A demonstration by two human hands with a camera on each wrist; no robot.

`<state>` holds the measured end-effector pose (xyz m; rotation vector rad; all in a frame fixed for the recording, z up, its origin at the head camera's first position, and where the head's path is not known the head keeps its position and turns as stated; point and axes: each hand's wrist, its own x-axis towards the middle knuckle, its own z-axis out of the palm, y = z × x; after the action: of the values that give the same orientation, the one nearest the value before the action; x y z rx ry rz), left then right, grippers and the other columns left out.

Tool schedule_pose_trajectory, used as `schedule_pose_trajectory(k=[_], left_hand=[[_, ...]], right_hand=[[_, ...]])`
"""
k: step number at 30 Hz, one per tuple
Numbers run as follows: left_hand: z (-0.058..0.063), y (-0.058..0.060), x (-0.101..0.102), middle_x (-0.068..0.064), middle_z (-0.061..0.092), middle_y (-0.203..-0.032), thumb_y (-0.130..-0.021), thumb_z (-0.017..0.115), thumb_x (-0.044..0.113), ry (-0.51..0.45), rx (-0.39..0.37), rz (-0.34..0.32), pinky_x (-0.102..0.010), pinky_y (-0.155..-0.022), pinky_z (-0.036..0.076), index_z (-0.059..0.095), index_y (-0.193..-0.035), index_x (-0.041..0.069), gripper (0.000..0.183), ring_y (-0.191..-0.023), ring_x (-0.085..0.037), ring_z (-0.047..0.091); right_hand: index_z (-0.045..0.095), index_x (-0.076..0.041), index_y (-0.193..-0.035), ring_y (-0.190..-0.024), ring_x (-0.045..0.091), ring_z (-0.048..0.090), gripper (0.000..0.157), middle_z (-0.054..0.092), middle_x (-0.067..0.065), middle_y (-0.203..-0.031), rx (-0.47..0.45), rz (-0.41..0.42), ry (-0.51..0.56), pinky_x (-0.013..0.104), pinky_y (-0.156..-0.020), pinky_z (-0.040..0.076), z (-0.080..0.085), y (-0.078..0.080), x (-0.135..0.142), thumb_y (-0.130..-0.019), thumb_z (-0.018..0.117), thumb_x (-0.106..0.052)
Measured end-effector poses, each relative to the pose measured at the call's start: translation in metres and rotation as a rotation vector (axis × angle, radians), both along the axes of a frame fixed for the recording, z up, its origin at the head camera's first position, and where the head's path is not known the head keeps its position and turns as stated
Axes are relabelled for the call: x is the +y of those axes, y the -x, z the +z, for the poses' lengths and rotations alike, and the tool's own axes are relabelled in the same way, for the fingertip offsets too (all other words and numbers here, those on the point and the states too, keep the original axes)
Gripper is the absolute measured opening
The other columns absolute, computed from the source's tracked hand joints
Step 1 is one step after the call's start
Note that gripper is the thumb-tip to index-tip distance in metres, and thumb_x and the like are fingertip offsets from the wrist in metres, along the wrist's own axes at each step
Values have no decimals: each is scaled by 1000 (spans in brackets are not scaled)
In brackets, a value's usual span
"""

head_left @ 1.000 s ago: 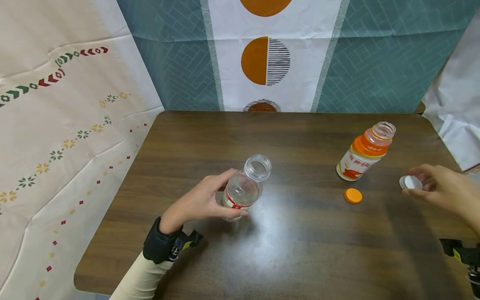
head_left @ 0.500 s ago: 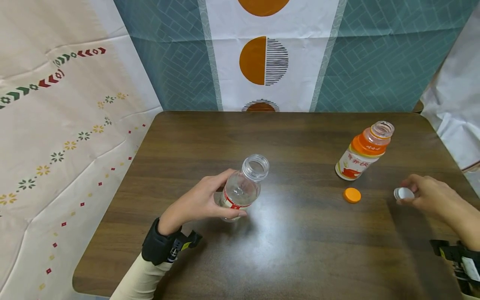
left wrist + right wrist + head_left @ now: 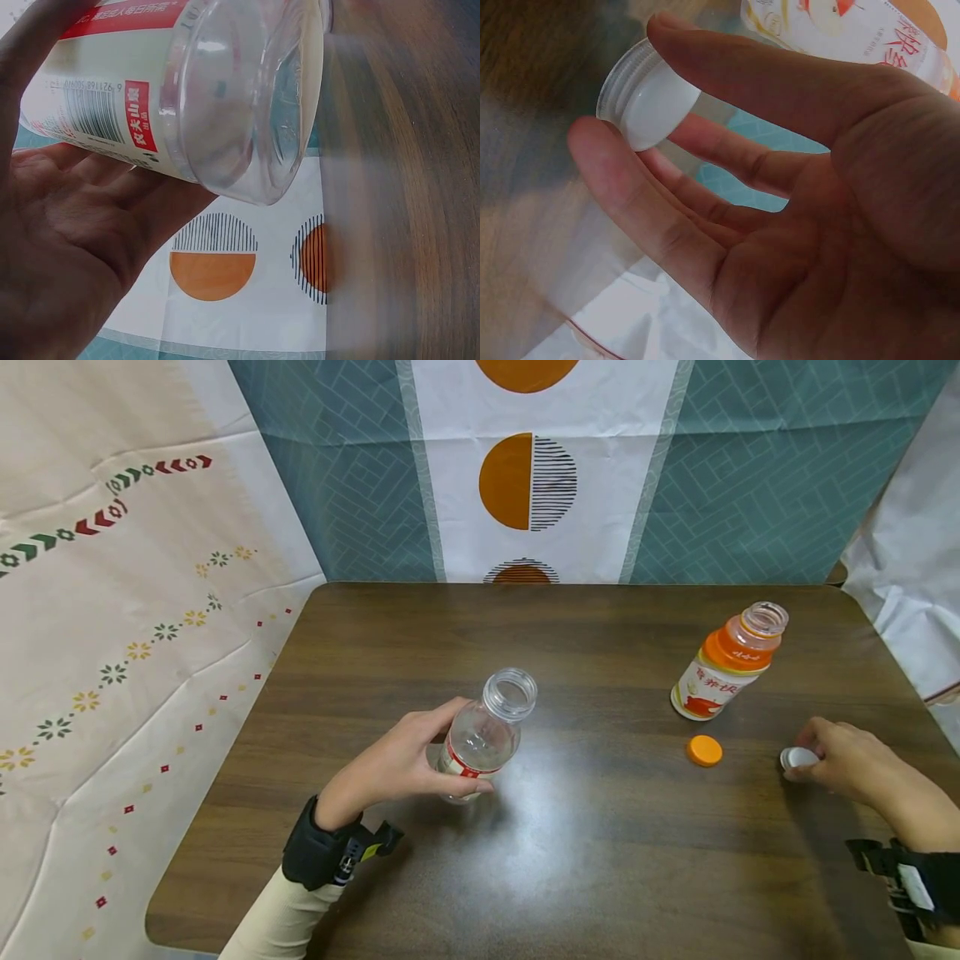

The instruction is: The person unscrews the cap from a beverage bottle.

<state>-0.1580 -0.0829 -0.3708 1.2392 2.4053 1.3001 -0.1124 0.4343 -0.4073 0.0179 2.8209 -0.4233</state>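
Note:
My left hand (image 3: 408, 756) grips a clear plastic bottle (image 3: 483, 735) around its labelled body. The bottle has no cap on its mouth and leans a little to the right in the head view. In the left wrist view, a cream and red label with a barcode wraps the bottle (image 3: 225, 97), its base close to the wood. At the table's right side, my right hand (image 3: 855, 764) pinches a white bottle cap (image 3: 797, 760) low over the tabletop. The right wrist view shows the cap (image 3: 656, 101) between thumb and fingertips, its ridged edge facing outward.
An uncapped bottle with an orange and white label (image 3: 723, 668) stands at the right of the brown wooden table (image 3: 600, 860). An orange cap (image 3: 704, 751) lies in front of it. A patterned cloth (image 3: 360, 468) hangs along the table's back edge.
My right hand has moved left and slightly down with the white cap, closer to the tabletop. The left hand and its bottle have stayed nearly in place.

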Motion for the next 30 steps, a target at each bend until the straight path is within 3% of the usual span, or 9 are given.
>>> schedule_pose_trajectory(k=[16,23,30], left_hand=[[3,2,2,9,63,-104,-68,83,33,-14,-7,-6,-34,-79,55,50,-124,22,66,-91,-6,60],[1,2,2,14,63,-103,-68,82,36,-12,5,-1,-31,-80,54,49,-123,26,65,-91,-4,60],[-1,1,2,16,62,-104,-68,82,36,-10,-5,-4,-31,-80,54,48,-124,28,65,-91,-4,60]], right_hand=[[53,7,-84,-62,29,52,41,55,20,-73,14,37,-50,43,-53,44,-7,6,7,-68,79,-20],[51,5,-82,-62,27,48,38,52,13,-68,59,90,-75,42,-52,41,-13,5,7,-70,78,-19],[50,4,-82,-62,28,47,38,51,14,-68,44,70,-74,42,-51,41,-14,4,5,-70,78,-18]])
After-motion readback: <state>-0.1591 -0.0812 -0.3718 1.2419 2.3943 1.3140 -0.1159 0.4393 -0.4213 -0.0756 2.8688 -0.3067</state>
